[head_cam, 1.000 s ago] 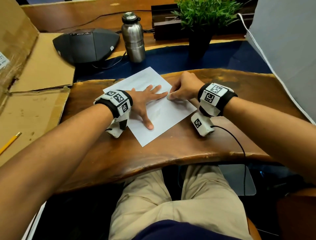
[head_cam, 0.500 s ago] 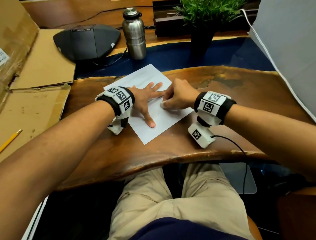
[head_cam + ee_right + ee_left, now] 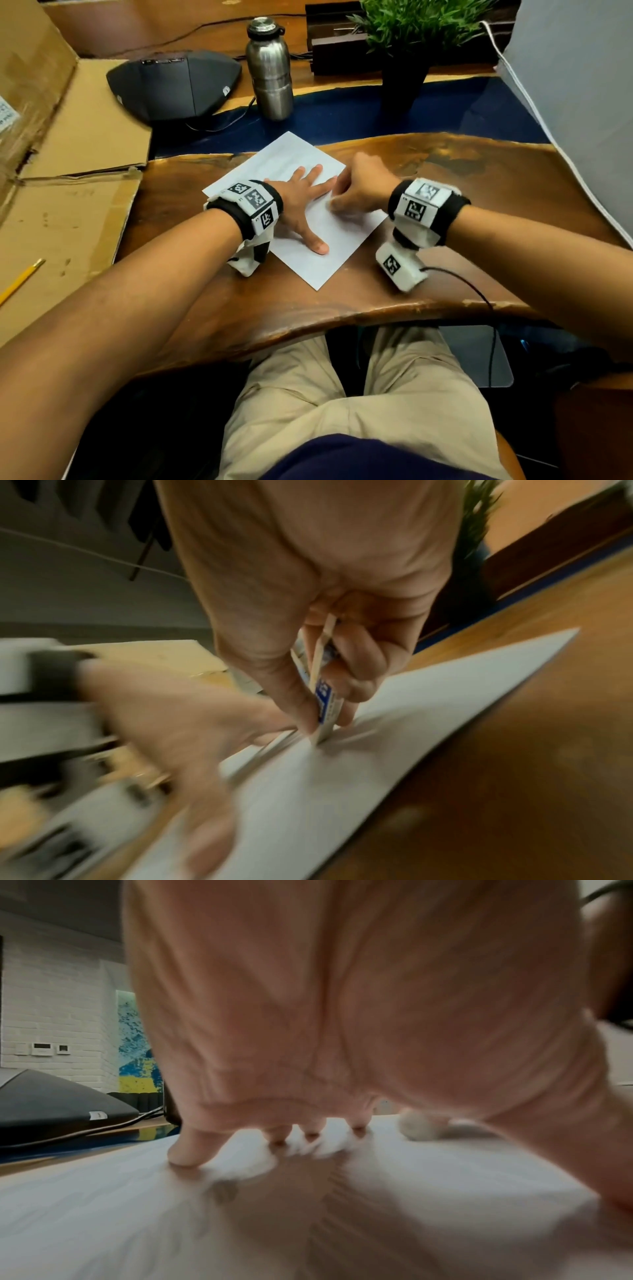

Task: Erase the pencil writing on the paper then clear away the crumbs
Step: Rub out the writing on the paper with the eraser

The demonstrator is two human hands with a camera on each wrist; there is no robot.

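Observation:
A white sheet of paper lies slanted on the wooden desk. My left hand lies flat on the paper with fingers spread, holding it down. My right hand pinches a white eraser in a blue sleeve between thumb and fingers, and the eraser's tip touches the paper just beside the left index finger. From the left wrist view, my left fingertips press on the sheet, and the eraser's pale end shows beyond them. The pencil marks are too faint and blurred to make out.
A steel bottle, a dark speaker unit and a potted plant stand behind the paper. Flattened cardboard with a yellow pencil lies to the left. A grey fabric panel stands at right.
My right hand with the eraser has slid back toward me and leftward along the paper in rubbing strokes. The left hand has stayed flat on the sheet.

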